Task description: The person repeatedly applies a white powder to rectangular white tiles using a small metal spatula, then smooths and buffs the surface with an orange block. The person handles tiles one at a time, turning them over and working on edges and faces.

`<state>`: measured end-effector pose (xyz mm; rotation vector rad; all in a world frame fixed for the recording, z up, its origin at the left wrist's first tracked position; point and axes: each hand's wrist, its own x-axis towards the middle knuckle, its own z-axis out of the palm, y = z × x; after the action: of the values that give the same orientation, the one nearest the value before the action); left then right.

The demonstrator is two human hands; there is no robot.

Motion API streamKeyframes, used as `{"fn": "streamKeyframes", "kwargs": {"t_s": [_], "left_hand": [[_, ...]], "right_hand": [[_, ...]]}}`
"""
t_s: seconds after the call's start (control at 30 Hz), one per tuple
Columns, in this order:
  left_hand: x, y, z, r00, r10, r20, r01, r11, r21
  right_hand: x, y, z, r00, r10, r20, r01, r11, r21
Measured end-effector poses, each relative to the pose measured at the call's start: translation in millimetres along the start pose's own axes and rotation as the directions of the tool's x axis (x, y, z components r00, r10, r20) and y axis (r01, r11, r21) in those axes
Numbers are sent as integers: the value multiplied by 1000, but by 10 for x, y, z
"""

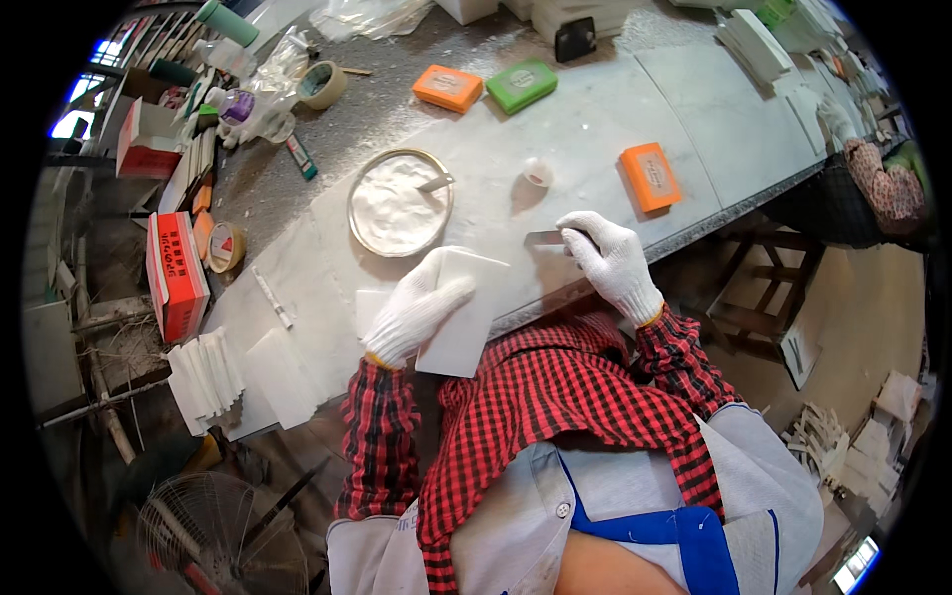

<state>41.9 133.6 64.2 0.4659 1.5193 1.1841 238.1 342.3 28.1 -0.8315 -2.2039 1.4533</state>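
My left hand [416, 309], in a white glove, grips a white square tile [468, 317] and holds it tilted over the near edge of the stone bench [595, 129]. My right hand [610, 260], also gloved, holds a flat metal blade [543, 238] whose tip points left, just right of the tile's top edge. Behind the tile stands a round metal pan of white paste [399, 203] with a tool resting in it. A small white roll [537, 173] sits to the right of the pan.
Two orange blocks [448, 87] [651, 177] and a green block [522, 84] lie on the bench. White tiles are stacked at the left [203, 377] and far right [759, 45]. Red boxes [177, 273], tape rolls [322, 84] and bottles crowd the left. A fan [223, 535] stands below. Another person's sleeve [888, 183] shows at right.
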Motion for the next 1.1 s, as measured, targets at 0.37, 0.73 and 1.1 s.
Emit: {"fn": "streamKeyframes", "kwargs": {"t_s": [0.37, 0.73, 1.1], "left_hand": [[702, -223, 717, 981, 94, -172, -10, 900, 435], [634, -354, 1069, 821, 557, -123, -139, 403, 904], [642, -583, 1023, 790, 613, -21, -213, 308, 927]], "right_hand": [[-79, 482, -701, 997, 4, -72, -35, 905, -425], [255, 682, -740, 958, -161, 237, 181, 981, -67], [673, 751, -555, 838, -343, 425, 440, 884, -155]]}}
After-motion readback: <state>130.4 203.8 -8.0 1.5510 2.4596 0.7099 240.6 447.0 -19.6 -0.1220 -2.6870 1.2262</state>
